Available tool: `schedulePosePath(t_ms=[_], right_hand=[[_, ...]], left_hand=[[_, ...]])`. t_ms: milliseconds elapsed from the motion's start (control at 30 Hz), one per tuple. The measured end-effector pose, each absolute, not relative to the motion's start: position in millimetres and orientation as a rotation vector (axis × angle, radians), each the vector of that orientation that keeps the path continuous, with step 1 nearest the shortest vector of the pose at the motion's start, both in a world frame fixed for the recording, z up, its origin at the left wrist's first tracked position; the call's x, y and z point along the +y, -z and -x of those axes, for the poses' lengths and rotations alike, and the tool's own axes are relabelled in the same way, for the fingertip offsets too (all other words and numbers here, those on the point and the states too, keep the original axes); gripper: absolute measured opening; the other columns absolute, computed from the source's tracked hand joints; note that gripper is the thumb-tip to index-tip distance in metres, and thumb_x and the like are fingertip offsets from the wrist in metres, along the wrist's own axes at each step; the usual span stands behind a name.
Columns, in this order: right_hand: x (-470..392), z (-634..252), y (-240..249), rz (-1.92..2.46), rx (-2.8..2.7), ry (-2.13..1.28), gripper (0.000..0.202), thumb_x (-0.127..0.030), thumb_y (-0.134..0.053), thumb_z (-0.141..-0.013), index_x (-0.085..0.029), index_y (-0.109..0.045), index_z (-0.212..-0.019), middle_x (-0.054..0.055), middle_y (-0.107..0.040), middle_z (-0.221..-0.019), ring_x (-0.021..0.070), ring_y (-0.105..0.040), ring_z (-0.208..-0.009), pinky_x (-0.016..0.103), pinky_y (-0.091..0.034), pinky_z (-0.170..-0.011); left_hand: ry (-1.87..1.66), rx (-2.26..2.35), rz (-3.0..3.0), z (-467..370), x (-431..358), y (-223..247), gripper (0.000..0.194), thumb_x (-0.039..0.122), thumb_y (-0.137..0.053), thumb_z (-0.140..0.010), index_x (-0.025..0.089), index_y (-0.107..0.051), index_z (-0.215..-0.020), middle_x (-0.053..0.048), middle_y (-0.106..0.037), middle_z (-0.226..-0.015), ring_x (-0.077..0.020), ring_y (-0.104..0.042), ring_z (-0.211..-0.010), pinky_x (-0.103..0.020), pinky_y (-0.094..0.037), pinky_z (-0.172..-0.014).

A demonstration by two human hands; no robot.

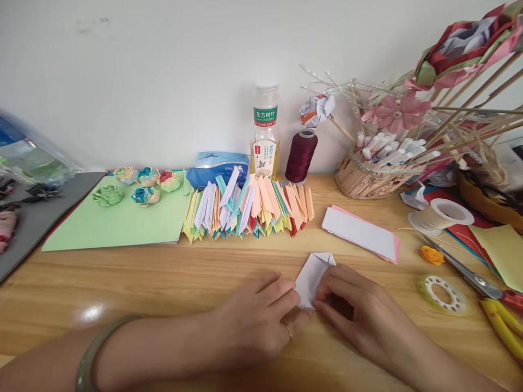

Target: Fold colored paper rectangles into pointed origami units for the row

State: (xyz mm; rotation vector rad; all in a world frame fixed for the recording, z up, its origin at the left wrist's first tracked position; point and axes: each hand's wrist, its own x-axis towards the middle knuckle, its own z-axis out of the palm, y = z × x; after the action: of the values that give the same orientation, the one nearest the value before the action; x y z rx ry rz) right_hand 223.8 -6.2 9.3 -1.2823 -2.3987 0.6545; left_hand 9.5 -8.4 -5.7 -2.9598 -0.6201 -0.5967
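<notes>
A small white sheet of folded paper [309,275] lies on the wooden table, its far corners turned in. My left hand [261,313] is closed on its left and near edge, with a ring on one finger and a bangle [92,345] on the wrist. My right hand [355,302] pinches the right side of the same sheet. Beyond the hands stands a row of folded paper pieces [245,209] in several colours. A stack of white and pink paper strips [359,233] lies at the back right of the hands.
Paper flowers [145,195] sit on green sheets [81,228] at left. Along the wall are a tissue pack [218,167], a bottle [265,136], dark red thread [302,157] and a basket [368,177] of pens. At right lie scissors [469,275], tape [443,294] and a white spool [443,216].
</notes>
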Motion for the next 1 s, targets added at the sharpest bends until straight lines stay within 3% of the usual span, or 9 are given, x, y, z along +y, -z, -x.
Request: schedulePosePath(t_ms=[300, 433, 567, 733, 833, 1000], right_hand=[[-3.9, -228.8, -7.3, 1.284, -2.441, -0.678, 0.010, -0.012, -0.047, -0.084, -0.020, -0.050, -0.079, 0.003, -0.055, -0.078, 0.0153, -0.053, -0.070, 0.026, -0.040, -0.059], [2.6, -241.6, -18.8, 0.980, -2.629, -0.720, 0.024, -0.012, -0.036, -0.091, -0.020, -0.058, -0.089, 0.005, -0.057, -0.086, 0.0143, -0.054, -0.074, 0.026, -0.040, -0.062], [-1.4, -240.3, -28.5, 0.741, -2.763, -0.533, 0.026, -0.012, -0.040, -0.086, -0.020, -0.063, -0.095, 0.006, -0.059, -0.081, 0.0180, -0.052, -0.074, 0.031, -0.039, -0.063], [-17.8, -221.5, -19.5, 0.892, -2.732, -0.295, 0.020, -0.019, -0.043, -0.090, -0.020, -0.062, -0.097, 0.005, -0.060, -0.079, 0.0188, -0.053, -0.072, 0.032, -0.040, -0.064], [-20.9, -218.0, -16.0, 0.967, -2.666, -0.179, 0.023, -0.024, -0.043, -0.091, -0.017, -0.062, -0.101, 0.006, -0.060, -0.078, 0.0194, -0.055, -0.070, 0.032, -0.042, -0.061], [-15.3, -225.4, -19.9, 1.045, -2.556, -0.502, 0.022, -0.023, -0.041, -0.092, -0.021, -0.063, -0.093, 0.003, -0.058, -0.077, 0.0136, -0.056, -0.066, 0.024, -0.043, -0.057]], left_hand=[[0.664, -0.800, 2.960, -14.7, -12.7, 14.3, 0.012, 0.024, -0.047, -0.094, 0.018, -0.057, -0.096, -0.002, -0.057, -0.089, -0.0178, -0.052, -0.092, -0.031, -0.044, -0.083], [0.695, -0.669, 2.899, -9.3, -7.5, 11.5, 0.011, 0.021, -0.052, -0.091, 0.016, -0.058, -0.099, -0.003, -0.059, -0.094, -0.0184, -0.051, -0.095, -0.035, -0.041, -0.090], [0.618, -0.729, 2.737, -2.3, 4.3, 6.4, 0.017, 0.015, -0.050, -0.091, 0.011, -0.060, -0.104, -0.009, -0.061, -0.098, -0.0226, -0.051, -0.100, -0.040, -0.041, -0.091], [0.807, -0.773, 2.719, -0.2, 5.8, -3.7, 0.022, 0.011, -0.041, -0.093, 0.008, -0.063, -0.095, -0.007, -0.064, -0.084, -0.0194, -0.055, -0.087, -0.034, -0.046, -0.080], [0.890, -0.710, 2.757, -2.0, 0.8, -5.9, 0.024, 0.010, -0.039, -0.093, 0.007, -0.062, -0.099, -0.008, -0.065, -0.086, -0.0186, -0.056, -0.086, -0.032, -0.046, -0.078], [0.594, -0.702, 2.891, -4.0, 0.5, 0.9, 0.023, 0.014, -0.042, -0.095, 0.009, -0.060, -0.107, -0.009, -0.064, -0.104, -0.0188, -0.054, -0.094, -0.034, -0.045, -0.083]])
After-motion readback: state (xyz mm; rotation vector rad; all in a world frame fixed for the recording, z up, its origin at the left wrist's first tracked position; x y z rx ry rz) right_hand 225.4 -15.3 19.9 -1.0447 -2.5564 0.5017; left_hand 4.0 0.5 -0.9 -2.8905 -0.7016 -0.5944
